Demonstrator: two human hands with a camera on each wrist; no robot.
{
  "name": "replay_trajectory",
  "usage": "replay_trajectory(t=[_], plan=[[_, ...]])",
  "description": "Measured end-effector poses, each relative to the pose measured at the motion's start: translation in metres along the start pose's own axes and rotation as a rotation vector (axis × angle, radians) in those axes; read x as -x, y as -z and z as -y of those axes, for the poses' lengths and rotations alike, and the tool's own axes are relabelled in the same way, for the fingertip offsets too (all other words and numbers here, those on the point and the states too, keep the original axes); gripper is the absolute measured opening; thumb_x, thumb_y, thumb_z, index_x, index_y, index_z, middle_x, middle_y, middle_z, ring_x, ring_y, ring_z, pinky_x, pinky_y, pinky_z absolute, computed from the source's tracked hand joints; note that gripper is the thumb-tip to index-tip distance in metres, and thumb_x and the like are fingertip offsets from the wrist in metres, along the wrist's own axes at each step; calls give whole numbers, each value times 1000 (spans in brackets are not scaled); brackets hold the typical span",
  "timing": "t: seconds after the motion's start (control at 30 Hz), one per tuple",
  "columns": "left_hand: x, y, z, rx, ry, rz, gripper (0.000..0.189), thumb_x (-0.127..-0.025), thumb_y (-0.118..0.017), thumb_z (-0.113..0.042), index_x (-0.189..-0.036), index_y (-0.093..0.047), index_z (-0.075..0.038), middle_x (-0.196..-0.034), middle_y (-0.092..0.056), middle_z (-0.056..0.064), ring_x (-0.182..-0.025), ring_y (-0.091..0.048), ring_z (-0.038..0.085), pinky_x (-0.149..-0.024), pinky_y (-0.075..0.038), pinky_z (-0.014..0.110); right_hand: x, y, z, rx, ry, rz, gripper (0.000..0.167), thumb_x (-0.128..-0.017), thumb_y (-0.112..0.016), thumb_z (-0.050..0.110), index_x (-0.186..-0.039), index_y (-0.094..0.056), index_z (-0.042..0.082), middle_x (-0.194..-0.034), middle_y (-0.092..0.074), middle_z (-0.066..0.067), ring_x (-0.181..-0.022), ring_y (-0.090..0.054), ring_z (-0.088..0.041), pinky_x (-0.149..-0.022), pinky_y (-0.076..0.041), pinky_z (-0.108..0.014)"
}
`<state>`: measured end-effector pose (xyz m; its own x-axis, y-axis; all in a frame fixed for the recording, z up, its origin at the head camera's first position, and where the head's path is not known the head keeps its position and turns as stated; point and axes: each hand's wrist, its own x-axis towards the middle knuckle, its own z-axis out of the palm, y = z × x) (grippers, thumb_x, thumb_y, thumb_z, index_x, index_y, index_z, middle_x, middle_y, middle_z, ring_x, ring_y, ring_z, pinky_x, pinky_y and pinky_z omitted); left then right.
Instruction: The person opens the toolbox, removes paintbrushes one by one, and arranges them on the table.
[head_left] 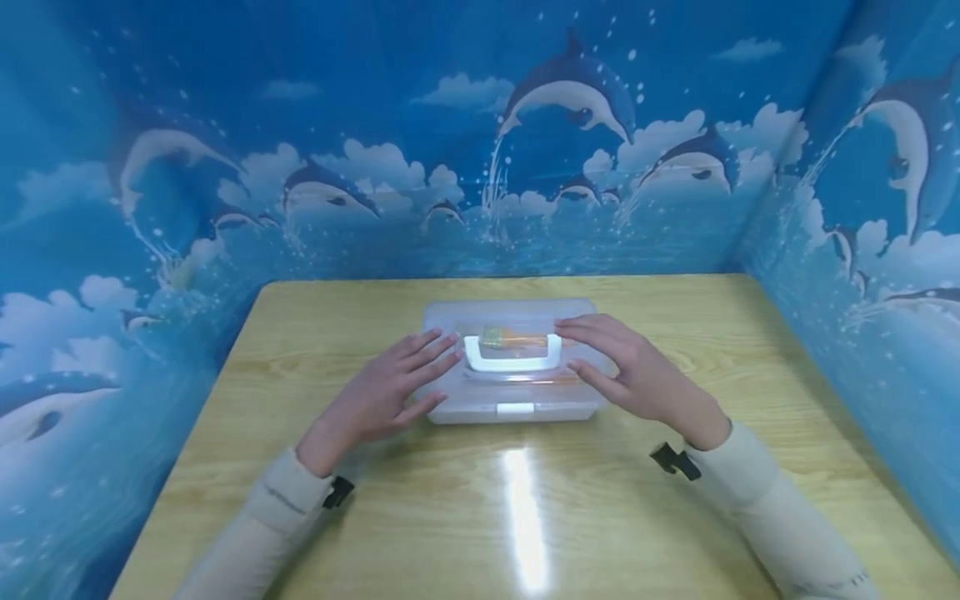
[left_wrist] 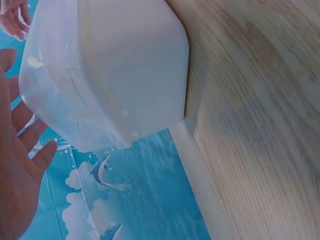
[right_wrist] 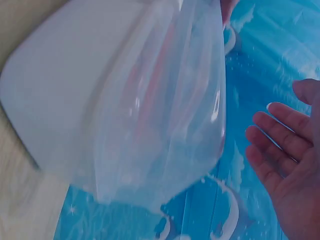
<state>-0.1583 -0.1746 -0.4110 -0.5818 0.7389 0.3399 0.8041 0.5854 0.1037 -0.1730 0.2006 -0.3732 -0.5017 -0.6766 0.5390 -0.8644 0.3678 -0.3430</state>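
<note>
A translucent plastic storage box (head_left: 517,404) with its lid closed stands on the table, a white carrying handle (head_left: 513,364) lying on its top. Through the lid a brush with an orange handle (head_left: 525,340) shows. My left hand (head_left: 390,387) hovers at the box's left end, fingers straight and spread; in the left wrist view the fingers stand beside the lid's edge. Over the right end is my right hand (head_left: 637,367), its fingertips overlapping the lid near the handle in the head view. In the right wrist view that palm (right_wrist: 305,200) appears apart from the box, holding nothing.
The box sits toward the back of a wood-grain table (head_left: 420,517). Blue curtains (head_left: 420,100) printed with dolphins and clouds hang behind and along both sides. A white latch (head_left: 515,408) is on the box's front. Dark straps (head_left: 675,461) show at both wrists.
</note>
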Motion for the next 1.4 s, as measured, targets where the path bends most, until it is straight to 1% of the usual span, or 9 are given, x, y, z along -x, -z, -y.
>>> replay_trajectory(t=[0.07,0.17,0.27,0.43,0.57,0.67,0.83,1.07,1.4], plan=[[-1,0,0,-4,-20,-14,61,-109,-33,-50,-158,-39,-13,-164,-37,6,-152,-32,30,-124,-31,49,-3,-6,5,-23,94,-35,41,-106,-55,27,-136,-61,0,-131,-66,-16,-124,-60,-30,-117,-40,-24],[-1,-1,-1,-21,-38,-28,61,-110,-31,-50,-157,-40,-13,-163,-39,6,-151,-34,30,-124,-32,49,-6,-12,13,-48,178,-50,41,-108,-51,29,-133,-64,-1,-125,-69,-14,-118,-63,-28,-118,-40,-27],[-1,-1,-1,-45,-54,-33,60,-110,-30,-50,-157,-41,-13,-162,-41,6,-150,-36,30,-124,-33,49,-7,-17,23,-88,200,-24,37,-107,-52,26,-132,-64,1,-124,-70,-10,-116,-63,-25,-121,-37,-34],[1,-2,-2,-73,-100,-49,57,-110,-37,-44,-155,-43,-11,-159,-44,9,-147,-41,32,-122,-35,51,-3,-26,34,-164,181,43,33,-106,-55,21,-133,-64,4,-125,-69,-10,-119,-63,-23,-117,-42,-29],[3,-3,-3,-82,-119,-63,57,-104,-57,-33,-154,-46,-9,-158,-47,10,-146,-43,33,-121,-37,51,3,-34,40,-199,127,140,27,-102,-61,15,-126,-68,5,-121,-71,-4,-115,-65,-19,-106,-53,-31],[5,-3,-3,-85,-118,-70,62,-97,-67,-27,-153,-47,-9,-157,-47,10,-145,-43,33,-121,-37,51,6,-41,43,-216,-4,296,23,-102,-61,18,-120,-72,10,-114,-73,2,-107,-68,-11,-98,-58,-34],[7,-4,-3,-87,-115,-75,62,-96,-67,-25,-152,-47,-9,-157,-47,10,-146,-42,33,-121,-38,50,14,-61,39,-284,-235,530,28,-106,-56,29,-120,-73,12,-112,-73,4,-104,-67,-6,-95,-59,-33],[9,-8,-3,-74,-124,-96,60,-95,-67,-19,-152,-49,-9,-156,-49,10,-145,-44,33,-120,-39,50,27,-85,30,-375,-311,572,29,-105,-56,28,-122,-72,10,-112,-74,3,-101,-66,-3,-91,-59,-24],[9,-8,-5,-93,-115,-88,63,-93,-70,-15,-152,-48,-11,-156,-49,9,-145,-44,32,-121,-38,48,43,-94,22,-540,-400,600,43,-108,-49,33,-138,-60,4,-126,-71,-1,-115,-66,-8,-103,-55,-28]])
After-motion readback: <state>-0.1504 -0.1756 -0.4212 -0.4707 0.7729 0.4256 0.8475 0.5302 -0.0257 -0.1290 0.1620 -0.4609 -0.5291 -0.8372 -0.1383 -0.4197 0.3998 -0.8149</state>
